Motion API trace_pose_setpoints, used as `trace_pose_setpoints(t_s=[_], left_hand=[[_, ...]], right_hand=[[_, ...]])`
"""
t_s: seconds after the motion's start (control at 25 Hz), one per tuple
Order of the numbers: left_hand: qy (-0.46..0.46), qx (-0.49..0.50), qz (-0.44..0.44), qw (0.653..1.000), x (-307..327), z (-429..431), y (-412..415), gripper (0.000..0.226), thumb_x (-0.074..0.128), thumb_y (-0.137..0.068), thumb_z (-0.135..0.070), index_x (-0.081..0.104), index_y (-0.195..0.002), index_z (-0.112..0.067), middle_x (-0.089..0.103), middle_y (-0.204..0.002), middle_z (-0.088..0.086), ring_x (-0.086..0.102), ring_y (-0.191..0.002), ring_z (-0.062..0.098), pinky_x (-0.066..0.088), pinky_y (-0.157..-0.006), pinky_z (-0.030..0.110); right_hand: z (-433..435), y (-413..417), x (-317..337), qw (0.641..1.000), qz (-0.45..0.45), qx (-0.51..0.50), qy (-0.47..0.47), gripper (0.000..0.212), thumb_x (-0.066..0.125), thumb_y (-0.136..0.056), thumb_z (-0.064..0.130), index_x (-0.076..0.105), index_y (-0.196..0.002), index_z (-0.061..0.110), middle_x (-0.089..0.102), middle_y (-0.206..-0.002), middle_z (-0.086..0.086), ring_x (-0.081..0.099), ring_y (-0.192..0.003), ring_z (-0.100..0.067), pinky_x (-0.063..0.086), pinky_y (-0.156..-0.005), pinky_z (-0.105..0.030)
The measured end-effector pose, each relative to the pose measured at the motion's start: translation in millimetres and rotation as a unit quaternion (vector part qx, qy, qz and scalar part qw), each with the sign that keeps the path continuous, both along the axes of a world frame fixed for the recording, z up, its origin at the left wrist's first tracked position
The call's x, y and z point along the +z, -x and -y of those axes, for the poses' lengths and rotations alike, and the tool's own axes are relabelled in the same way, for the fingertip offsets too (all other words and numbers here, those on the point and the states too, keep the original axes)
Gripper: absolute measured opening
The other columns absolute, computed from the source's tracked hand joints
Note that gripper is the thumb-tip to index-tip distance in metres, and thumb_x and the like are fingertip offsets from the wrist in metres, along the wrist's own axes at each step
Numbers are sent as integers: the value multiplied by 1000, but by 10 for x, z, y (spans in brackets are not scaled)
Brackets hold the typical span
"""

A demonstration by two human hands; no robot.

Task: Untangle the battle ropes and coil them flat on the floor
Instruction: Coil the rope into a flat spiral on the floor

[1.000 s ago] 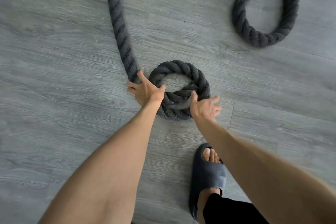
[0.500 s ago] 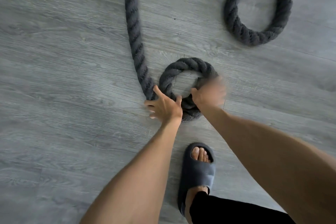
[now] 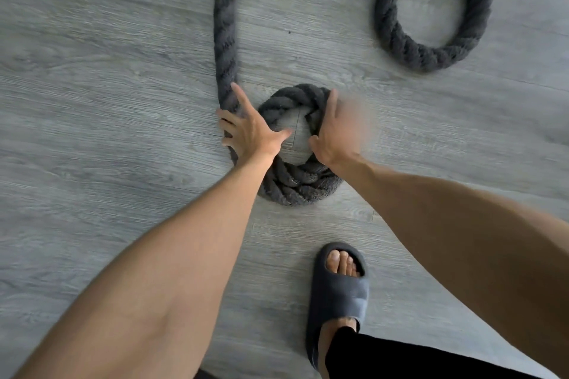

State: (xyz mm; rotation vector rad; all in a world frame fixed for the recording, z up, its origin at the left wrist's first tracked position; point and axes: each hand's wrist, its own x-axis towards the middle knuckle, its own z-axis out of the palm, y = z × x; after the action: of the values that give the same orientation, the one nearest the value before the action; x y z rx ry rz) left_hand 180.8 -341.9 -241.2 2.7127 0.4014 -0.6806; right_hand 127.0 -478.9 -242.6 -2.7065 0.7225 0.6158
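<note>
— Where is the rope lying?

— Flat on the floor, which is showing grey wood-grain planks with thin seams between them. The rope is thick, dark and twisted. It is running down from a bunched mass at the top edge, almost straight toward the person, and then curling into a small tight coil. The coil's turns are overlapping on its near side. A plank seam is showing through the hole in its middle.

— And what is the grip doing?

— The left hand is pressing down where the straight run is meeting the coil. Its grip is spread. The forefinger is pointing up along the rope, the thumb is reaching out toward the coil's hole, and the other fingers are lying over the rope's left edge. The right hand is lying against the coil's right side with its thumb toward the hole. It is smearing with motion, so I cannot tell whether its grip is spread or closing on the rope.

— Is anything else lying about?

— Another stretch of the same rope is forming an open loop at the upper right, well apart from the coil, with both ends running off the top edge. Just on the person's side of the coil, a foot is standing in a dark slide with the toes showing at its open front. A black trouser leg is showing beside the ankle. The floor is looking paler toward the right edge.
</note>
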Motion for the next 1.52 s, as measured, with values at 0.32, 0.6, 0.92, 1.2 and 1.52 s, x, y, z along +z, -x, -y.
trace_pose_setpoints(t_s=[0.32, 0.6, 0.92, 1.2, 1.52], left_hand=[[-53, 27, -50, 997, -70, -248, -345, 131, 82, -67, -55, -1, -154, -3, 23, -152, 25, 29, -136, 37, 43, -97, 48], [-10, 146, -152, 977, 61, -292, 32, 97, 73, -79, -56, 19, -141, -5, 39, -139, 22, 49, -121, 34, 38, -72, 34], [-6, 160, -93, 983, 62, -115, -98, 129, 79, -71, -53, -7, -153, -4, 21, -151, 23, 40, -124, 37, 48, -86, 43], [-67, 26, 30, 997, 48, -298, -841, 132, 79, -66, -59, -2, -155, -4, 25, -151, 21, 32, -132, 36, 33, -101, 51], [-14, -104, -133, 985, 105, -98, -1712, 142, 86, -65, -29, -25, -148, 2, -11, -158, 27, -4, -149, 39, 20, -115, 54]], right_hand=[[-118, -133, -11, 989, 48, 135, -38, 101, 68, -88, 26, -3, -159, 18, 11, -164, -16, 13, -150, -40, 26, -116, -61], [-298, 236, 152, 969, -94, -217, -73, 123, 77, -81, 48, -15, -158, 18, 6, -162, -22, 23, -143, -42, 32, -108, -58], [-161, -352, 70, 994, -76, -73, 26, 120, 74, -76, 9, -12, -159, 18, 8, -161, -22, 29, -134, -42, 32, -106, -57], [55, -1062, -45, 995, -6, 86, 40, 110, 68, -77, 10, -5, -159, 16, 10, -159, -22, 28, -133, -46, 29, -107, -61], [341, -1625, -69, 963, 21, 252, 92, 115, 76, -75, 18, -1, -160, 19, 12, -162, -17, 28, -136, -45, 34, -106, -57]])
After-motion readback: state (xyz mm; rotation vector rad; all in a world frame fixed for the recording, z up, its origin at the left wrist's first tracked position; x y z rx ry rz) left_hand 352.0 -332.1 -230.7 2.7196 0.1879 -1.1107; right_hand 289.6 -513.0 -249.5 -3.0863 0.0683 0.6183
